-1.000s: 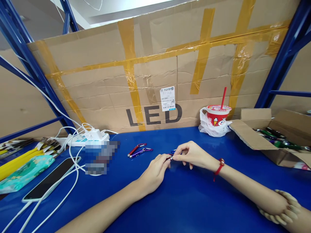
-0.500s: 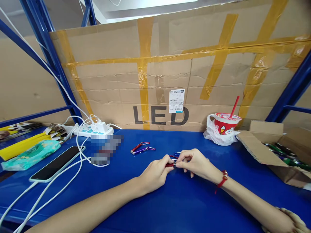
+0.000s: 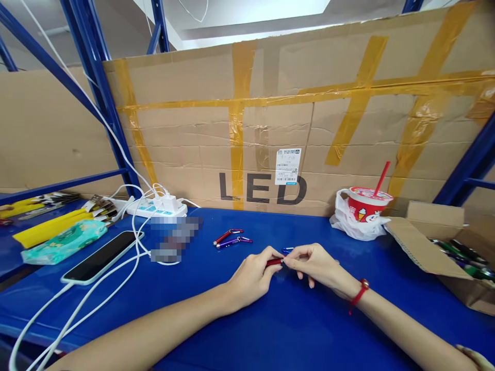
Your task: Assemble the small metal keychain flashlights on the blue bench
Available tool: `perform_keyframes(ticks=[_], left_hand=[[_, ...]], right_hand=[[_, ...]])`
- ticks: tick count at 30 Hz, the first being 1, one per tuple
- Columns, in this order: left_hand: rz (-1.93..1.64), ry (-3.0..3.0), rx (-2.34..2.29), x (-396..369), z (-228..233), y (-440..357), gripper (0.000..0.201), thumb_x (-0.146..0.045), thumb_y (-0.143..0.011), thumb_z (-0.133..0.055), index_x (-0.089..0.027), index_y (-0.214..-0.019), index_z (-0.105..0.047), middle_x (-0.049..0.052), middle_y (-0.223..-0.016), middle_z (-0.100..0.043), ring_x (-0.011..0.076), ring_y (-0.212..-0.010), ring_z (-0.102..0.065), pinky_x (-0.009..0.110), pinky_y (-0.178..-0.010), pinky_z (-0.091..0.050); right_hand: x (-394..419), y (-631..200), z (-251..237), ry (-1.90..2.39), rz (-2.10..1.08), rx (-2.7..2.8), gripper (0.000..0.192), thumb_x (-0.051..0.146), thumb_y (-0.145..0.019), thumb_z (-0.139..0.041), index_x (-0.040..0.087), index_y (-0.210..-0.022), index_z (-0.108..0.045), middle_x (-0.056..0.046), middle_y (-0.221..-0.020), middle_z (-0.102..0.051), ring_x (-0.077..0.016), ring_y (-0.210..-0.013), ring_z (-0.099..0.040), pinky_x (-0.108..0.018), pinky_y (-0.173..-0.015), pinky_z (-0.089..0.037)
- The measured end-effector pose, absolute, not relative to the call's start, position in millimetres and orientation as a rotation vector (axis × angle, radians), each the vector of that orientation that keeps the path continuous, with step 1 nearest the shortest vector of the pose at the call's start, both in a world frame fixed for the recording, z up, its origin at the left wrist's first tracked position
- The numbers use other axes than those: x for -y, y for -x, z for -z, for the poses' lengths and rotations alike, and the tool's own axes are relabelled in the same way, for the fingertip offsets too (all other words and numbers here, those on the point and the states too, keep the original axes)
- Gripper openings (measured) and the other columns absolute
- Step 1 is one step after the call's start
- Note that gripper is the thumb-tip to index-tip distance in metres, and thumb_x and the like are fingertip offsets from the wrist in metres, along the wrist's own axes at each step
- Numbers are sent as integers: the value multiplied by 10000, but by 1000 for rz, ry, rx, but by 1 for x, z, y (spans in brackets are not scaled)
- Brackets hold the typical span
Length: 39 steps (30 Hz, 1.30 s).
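Pinching a small red metal keychain torch (image 3: 274, 262) between them, the left hand (image 3: 251, 278) and the right hand (image 3: 315, 265) met low over the blue tabletop (image 3: 240, 319), fingertips closed on opposite ends of it. A blue clip (image 3: 286, 250) showed just behind the right fingers (image 3: 297, 255). Beyond the left fingers (image 3: 270, 255) lay a red torch with carabiner (image 3: 227, 235) and a purple one (image 3: 234, 241), touching each other. Far right of the hands sat an open cardboard box (image 3: 425, 242).

Head-worn view, forward-down, near blue table (image 3: 294, 319)
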<state>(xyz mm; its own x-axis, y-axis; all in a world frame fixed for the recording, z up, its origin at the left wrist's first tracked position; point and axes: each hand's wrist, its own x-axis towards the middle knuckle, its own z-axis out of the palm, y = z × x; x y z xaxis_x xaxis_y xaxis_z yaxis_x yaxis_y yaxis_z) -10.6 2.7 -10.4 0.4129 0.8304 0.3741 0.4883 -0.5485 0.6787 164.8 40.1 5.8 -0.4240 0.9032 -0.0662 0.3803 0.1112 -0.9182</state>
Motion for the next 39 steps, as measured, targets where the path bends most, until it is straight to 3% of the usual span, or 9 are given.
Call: perform_keyframes(ticks=[5,11,18,27,34,39], left_hand=[[-1015,-2144,-1128,-6,11,9,148,-195,-865,-402,-191,-977,-499,2,-781,-606,118,-684,-565,200,-608,-403],[-1012,-2111,-1143,-5,10,8,134,-193,-862,-404,-186,-957,-497,-5,-743,-585,113,-667,-550,196,-595,-391],[-959,-2156,-1095,-6,12,9,71,-186,-848,-430,-192,-888,-489,-10,-768,-604,111,-639,-552,195,-561,-378],[-943,-2223,-1062,-5,16,12,125,-167,-849,-433,-208,-960,-471,17,-970,-640,157,-882,-600,221,-692,-444],[-1035,-2342,-1031,-1,7,10,226,-111,-848,-422,-219,-1015,-530,3,-994,-627,135,-903,-585,214,-788,-427],[-1024,-2304,-1079,-3,5,7,217,-119,-852,-419,-210,-964,-581,2,-936,-643,132,-824,-591,205,-736,-426]], right_hand=[[-42,-166,-5,1214,-1223,1891,392,498,-635,-638,112,-708,-641,45,-418,-485,-36,-338,-409,-128,-281,-377],[-41,-167,-10,1192,-1120,1965,366,479,-662,-624,119,-724,-647,35,-408,-487,-59,-336,-434,-150,-287,-393],[-39,-174,-12,991,-853,2172,291,437,-709,-601,152,-682,-652,-33,-731,-581,-73,-452,-531,-143,-299,-410],[-37,-166,-8,1196,-1203,1985,383,494,-628,-648,111,-639,-640,14,-486,-527,-48,-364,-434,-149,-297,-398],[-36,-164,-3,1216,-1597,1712,420,531,-569,-686,116,-601,-631,12,-536,-529,-23,-441,-424,-75,-294,-300],[-37,-164,-6,1190,-1455,1831,415,529,-610,-659,116,-586,-615,36,-445,-478,-26,-366,-391,-108,-291,-330]])
